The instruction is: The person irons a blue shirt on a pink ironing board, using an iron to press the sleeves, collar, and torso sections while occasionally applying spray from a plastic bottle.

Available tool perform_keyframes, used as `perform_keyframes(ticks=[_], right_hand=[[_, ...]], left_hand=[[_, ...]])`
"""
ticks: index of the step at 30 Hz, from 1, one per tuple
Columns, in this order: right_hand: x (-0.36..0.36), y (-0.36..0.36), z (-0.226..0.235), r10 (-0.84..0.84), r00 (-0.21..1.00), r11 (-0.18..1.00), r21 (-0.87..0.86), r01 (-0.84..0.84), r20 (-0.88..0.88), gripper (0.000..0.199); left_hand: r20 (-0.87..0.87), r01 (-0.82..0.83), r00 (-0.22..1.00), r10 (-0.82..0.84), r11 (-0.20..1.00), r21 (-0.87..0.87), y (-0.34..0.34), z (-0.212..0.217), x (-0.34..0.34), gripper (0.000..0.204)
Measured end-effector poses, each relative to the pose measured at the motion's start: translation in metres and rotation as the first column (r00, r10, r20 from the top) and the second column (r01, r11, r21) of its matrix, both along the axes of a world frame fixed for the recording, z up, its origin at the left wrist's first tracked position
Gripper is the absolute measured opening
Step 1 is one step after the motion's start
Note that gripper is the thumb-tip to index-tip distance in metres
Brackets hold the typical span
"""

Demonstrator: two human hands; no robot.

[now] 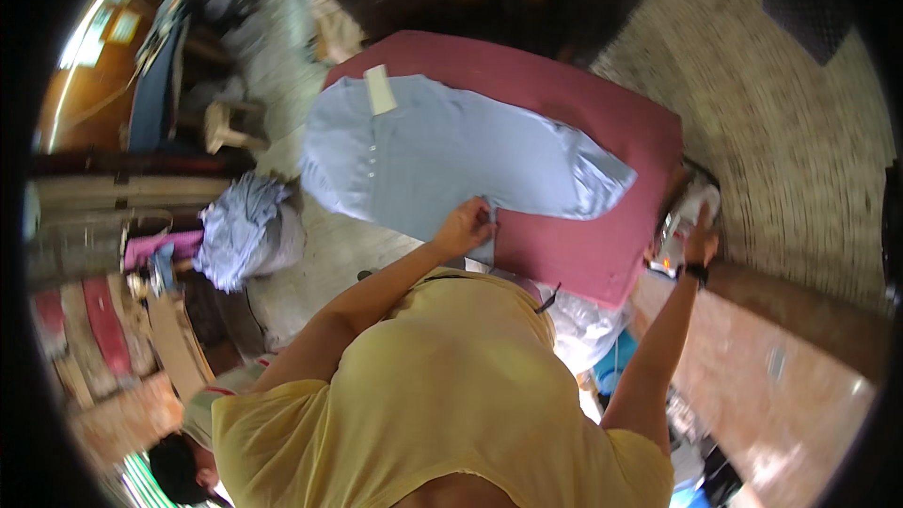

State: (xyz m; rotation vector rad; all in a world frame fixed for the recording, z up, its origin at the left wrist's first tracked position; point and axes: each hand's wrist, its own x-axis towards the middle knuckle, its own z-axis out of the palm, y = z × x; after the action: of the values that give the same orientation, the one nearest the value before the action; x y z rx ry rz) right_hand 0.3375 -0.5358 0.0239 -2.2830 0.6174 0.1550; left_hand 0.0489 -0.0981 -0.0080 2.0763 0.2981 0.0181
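Observation:
A light blue shirt (423,150) lies spread on a maroon padded table (583,254), its buttoned neck opening toward the left and one sleeve reaching right. A cream tag (380,90) rests near the collar. My left hand (466,229) is closed on the shirt's near edge, its fingers pinched together. Off the table's right side, my right hand (701,243) is at a silvery appliance with a small orange light, which looks like an iron (679,226). Its fingers seem curled at the handle, though blur hides part of the grip.
Crumpled blue garments (243,230) are heaped at the left. A small wooden stool (233,127) stands farther back. Clear plastic bags (583,329) bulge below the table's near edge. Another person (188,452) is at the lower left. A marbled slab (771,367) lies at the right.

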Motion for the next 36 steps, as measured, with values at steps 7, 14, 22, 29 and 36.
perform_keyframes(ticks=[7, 14, 22, 29, 36], right_hand=[[-0.017, 0.072, 0.024, 0.422, 0.746, 0.575, -0.788, 0.219, 0.516, 0.062], [-0.035, 0.263, 0.013, 0.858, 0.366, 0.514, -0.606, -0.607, 0.361, 0.056], [-0.045, 0.372, -0.014, 0.946, 0.240, 0.321, -0.539, -0.779, 0.216, 0.059], [-0.064, 0.413, -0.030, 0.857, 0.485, 0.489, -0.573, -0.658, 0.174, 0.048], [-0.040, 0.425, -0.058, 0.921, 0.377, 0.377, -0.454, -0.808, 0.095, 0.034]], left_hand=[[0.007, 0.030, 1.000, -0.029, 0.997, -0.067, -0.013, -0.008, -0.007, 0.033], [0.124, -0.232, 0.959, 0.253, 0.959, -0.164, 0.052, 0.026, 0.001, 0.022], [0.364, -0.685, 0.729, 0.580, 0.608, 0.402, 0.308, 0.026, 0.019, 0.030], [0.075, -0.404, 0.863, 0.500, 0.591, 0.698, 0.416, -0.016, 0.027, 0.042], [0.004, -0.136, 0.983, 0.181, 0.724, 0.677, 0.478, -0.033, 0.017, 0.033]])
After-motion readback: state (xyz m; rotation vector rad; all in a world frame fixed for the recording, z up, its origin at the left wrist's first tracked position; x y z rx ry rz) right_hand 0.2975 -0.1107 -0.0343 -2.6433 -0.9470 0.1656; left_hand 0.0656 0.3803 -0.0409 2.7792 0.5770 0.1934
